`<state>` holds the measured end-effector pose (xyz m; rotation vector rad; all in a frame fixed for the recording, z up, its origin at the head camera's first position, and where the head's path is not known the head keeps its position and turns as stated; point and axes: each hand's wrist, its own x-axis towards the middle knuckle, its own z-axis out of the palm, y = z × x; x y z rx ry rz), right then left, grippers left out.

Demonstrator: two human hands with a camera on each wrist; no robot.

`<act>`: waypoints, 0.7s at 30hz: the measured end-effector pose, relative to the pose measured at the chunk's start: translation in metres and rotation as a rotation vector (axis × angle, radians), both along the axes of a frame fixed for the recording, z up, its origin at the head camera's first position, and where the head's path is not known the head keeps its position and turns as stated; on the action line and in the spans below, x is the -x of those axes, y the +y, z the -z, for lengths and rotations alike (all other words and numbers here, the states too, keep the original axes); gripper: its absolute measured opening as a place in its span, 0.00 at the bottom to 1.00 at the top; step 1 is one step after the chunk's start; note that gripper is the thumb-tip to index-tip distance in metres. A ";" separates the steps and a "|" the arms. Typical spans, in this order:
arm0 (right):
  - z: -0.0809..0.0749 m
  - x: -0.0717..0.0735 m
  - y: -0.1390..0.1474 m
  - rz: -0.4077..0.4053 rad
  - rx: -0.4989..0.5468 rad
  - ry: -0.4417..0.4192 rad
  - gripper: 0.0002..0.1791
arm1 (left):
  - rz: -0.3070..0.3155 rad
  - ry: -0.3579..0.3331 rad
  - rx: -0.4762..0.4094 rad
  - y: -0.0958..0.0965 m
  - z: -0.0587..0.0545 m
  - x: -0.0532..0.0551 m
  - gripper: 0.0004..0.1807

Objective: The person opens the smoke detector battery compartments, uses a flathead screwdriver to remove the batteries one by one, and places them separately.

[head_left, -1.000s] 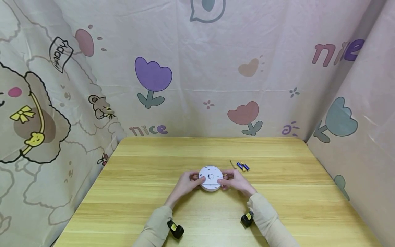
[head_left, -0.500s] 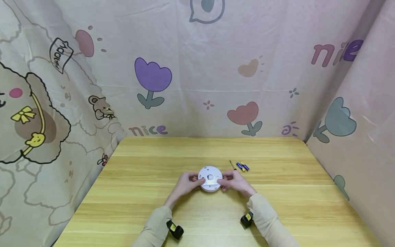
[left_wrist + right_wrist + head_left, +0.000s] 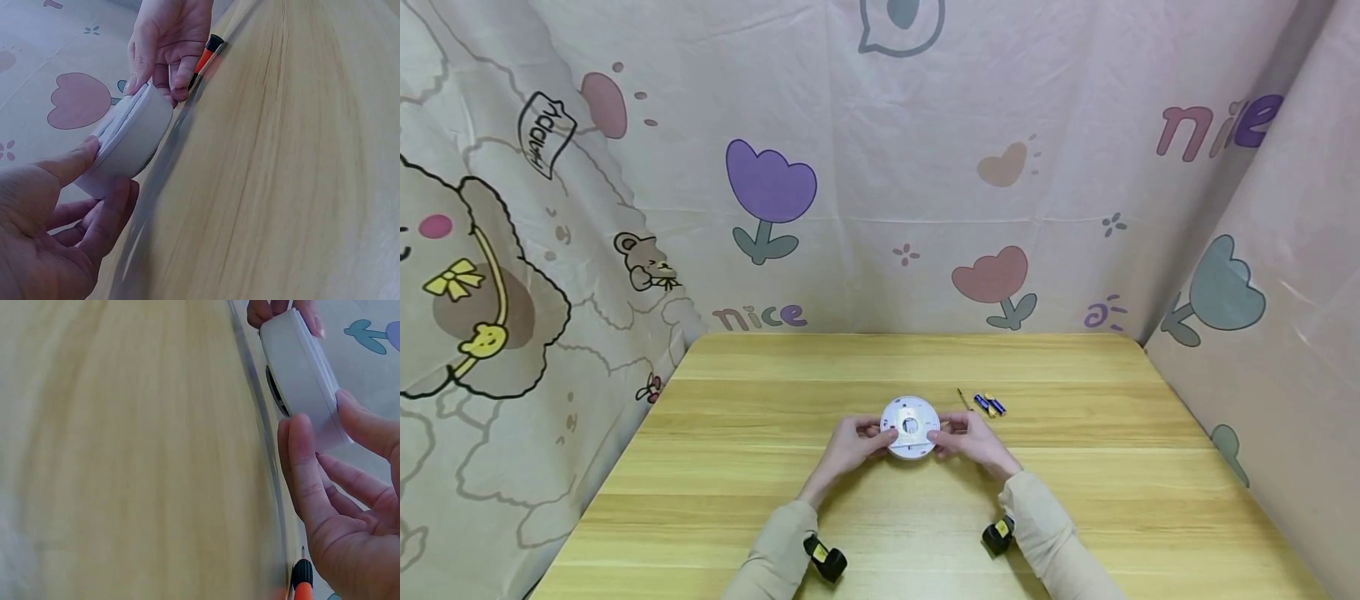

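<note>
A round white smoke detector [image 3: 910, 412] is held between both hands over the middle of the table, its flat plate with a central hole facing up toward me. My left hand [image 3: 853, 443] pinches its left rim, thumb on the plate and fingers below. On the opposite rim, my right hand [image 3: 979, 440] grips in the same way. The left wrist view shows the smooth side wall of the detector [image 3: 132, 140], tilted above the wood. Seen from the right wrist, a dark slot marks the underside of the detector [image 3: 303, 378].
A small screwdriver [image 3: 204, 60] with an orange and black handle lies beyond my right hand. Beside it are several blue and gold batteries [image 3: 990, 406]. A printed cloth [image 3: 880, 167] hangs behind the wooden table [image 3: 775, 375] and along both sides.
Both hands have raised the detector slightly and tilted it, so its plate sits a little higher in view. The hold stays the same. The batteries and screwdriver have not moved.
</note>
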<state>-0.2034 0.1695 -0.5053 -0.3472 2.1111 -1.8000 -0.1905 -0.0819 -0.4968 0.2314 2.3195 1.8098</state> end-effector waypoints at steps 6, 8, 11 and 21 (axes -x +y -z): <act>0.001 0.000 -0.002 0.065 0.050 0.014 0.32 | -0.050 0.090 0.087 -0.001 0.001 0.002 0.26; 0.001 0.000 -0.002 0.081 0.045 0.023 0.32 | -0.063 0.110 0.093 -0.001 0.001 0.002 0.26; 0.000 -0.001 -0.002 0.090 0.048 0.032 0.31 | -0.078 0.136 0.062 -0.001 0.002 0.002 0.25; -0.001 -0.003 -0.003 0.075 0.224 -0.022 0.27 | -0.137 0.187 -0.022 0.002 0.002 0.001 0.24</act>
